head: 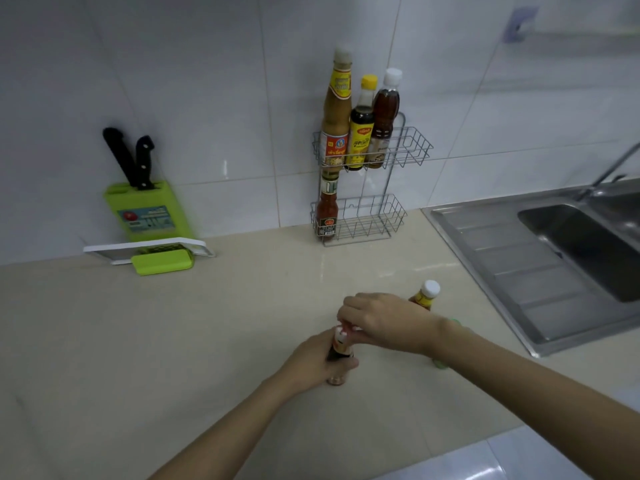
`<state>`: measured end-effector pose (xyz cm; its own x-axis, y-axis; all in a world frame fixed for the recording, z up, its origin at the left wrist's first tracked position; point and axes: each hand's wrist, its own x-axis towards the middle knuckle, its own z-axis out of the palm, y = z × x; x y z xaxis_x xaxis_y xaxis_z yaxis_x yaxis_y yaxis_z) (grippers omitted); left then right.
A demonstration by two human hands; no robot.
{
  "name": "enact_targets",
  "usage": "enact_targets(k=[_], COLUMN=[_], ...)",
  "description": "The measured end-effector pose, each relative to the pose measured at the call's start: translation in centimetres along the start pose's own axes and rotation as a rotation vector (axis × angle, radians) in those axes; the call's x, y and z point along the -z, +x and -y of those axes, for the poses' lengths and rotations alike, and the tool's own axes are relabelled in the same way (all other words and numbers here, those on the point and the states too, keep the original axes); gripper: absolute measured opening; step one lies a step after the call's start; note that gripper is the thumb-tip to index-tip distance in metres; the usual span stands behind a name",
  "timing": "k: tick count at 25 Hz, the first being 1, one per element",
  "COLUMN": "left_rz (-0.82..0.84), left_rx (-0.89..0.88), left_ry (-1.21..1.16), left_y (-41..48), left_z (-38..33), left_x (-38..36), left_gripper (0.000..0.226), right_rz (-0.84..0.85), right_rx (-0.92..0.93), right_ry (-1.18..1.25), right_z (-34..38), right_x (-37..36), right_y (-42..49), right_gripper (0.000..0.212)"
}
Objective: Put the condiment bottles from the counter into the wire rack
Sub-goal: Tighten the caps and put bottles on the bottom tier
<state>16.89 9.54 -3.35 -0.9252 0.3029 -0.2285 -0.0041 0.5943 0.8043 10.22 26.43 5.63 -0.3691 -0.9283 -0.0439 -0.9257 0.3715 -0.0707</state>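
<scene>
A two-tier wire rack [412, 147] stands against the tiled wall. Its upper tier holds three bottles: a tall tan sauce bottle [335, 112], a dark bottle with a yellow cap [362, 129] and a brown bottle with a white cap [385, 116]. A red sauce bottle [326, 213] stands in the lower tier at the left. On the counter [173, 341], my left hand [311, 365] grips the body of a small dark bottle [341, 348]. My right hand [384, 320] pinches its red-and-white cap. Behind my right hand stands a white-capped bottle [426, 294], partly hidden.
A green knife block [149, 209] with two black-handled knives leans on the wall at the left, with a white and green slicer [156, 254] in front of it. A steel sink [571, 251] with drainboard fills the right. Something green [440, 363] peeks from under my right forearm.
</scene>
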Motion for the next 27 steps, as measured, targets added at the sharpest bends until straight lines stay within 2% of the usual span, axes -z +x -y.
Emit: enact_targets(k=[2, 4, 7, 9, 13, 15, 17, 18, 20, 22, 24, 27], left_rz=[-0.024, -0.055, -0.085, -0.141, -0.257, -0.278, -0.238, -0.208, -0.167, -0.079, -0.024, -0.119], left_rx=[-0.018, -0.022, -0.056, -0.083, -0.087, -0.058, -0.041, -0.043, -0.040, -0.049, -0.084, -0.076], left_ry=[0.006, -0.041, -0.074, -0.037, 0.042, 0.057, 0.022, -0.046, -0.253, -0.389, -0.400, -0.307], left_y=[0.1, 0.2, 0.1, 0.0, -0.3, -0.2, -0.2, -0.2, -0.3, -0.4, -0.4, 0.1], left_z=[-0.6, -1.5, -2.9, -3.5, -4.0, -4.1, -4.1, -4.2, -4.3, -4.7, -5.2, -5.7], left_x=[0.8, 2.0, 3.8, 4.6, 5.2, 4.9, 4.7, 4.8, 5.7, 7.0, 7.8, 7.8], left_gripper=[0.025, 0.032, 0.047, 0.046, 0.044, 0.042, 0.039, 0.037, 0.029, 0.018, 0.018, 0.029], right_rz=[0.037, 0.049, 0.077, 0.046, 0.023, 0.144, 0.280, 0.303, 0.170, 0.016, 0.025, 0.078], right_rx=[0.025, 0.013, -0.066, -0.113, -0.194, -0.315, -0.355, -0.354, -0.307, -0.192, -0.133, -0.171], right_ry=[-0.106, -0.109, -0.016, 0.014, -0.233, -0.425, -0.482, -0.445, -0.295, -0.180, -0.189, -0.383], right_z=[-0.6, -1.2, -1.5, -1.1, -0.1, -0.1, 0.4, 0.4, -0.2, -0.7, -1.6, -2.2], right_x=[1.7, 4.1, 6.9, 7.8, 8.3, 8.4, 8.2, 8.5, 9.1, 9.9, 10.7, 10.6], right_y=[0.7, 1.5, 3.0, 3.9, 4.7, 5.4, 6.3, 6.6, 6.8, 6.7, 6.5, 6.8], right_gripper=[0.044, 0.049, 0.037, 0.034, 0.038, 0.034, 0.023, 0.030, 0.049, 0.050, 0.043, 0.026])
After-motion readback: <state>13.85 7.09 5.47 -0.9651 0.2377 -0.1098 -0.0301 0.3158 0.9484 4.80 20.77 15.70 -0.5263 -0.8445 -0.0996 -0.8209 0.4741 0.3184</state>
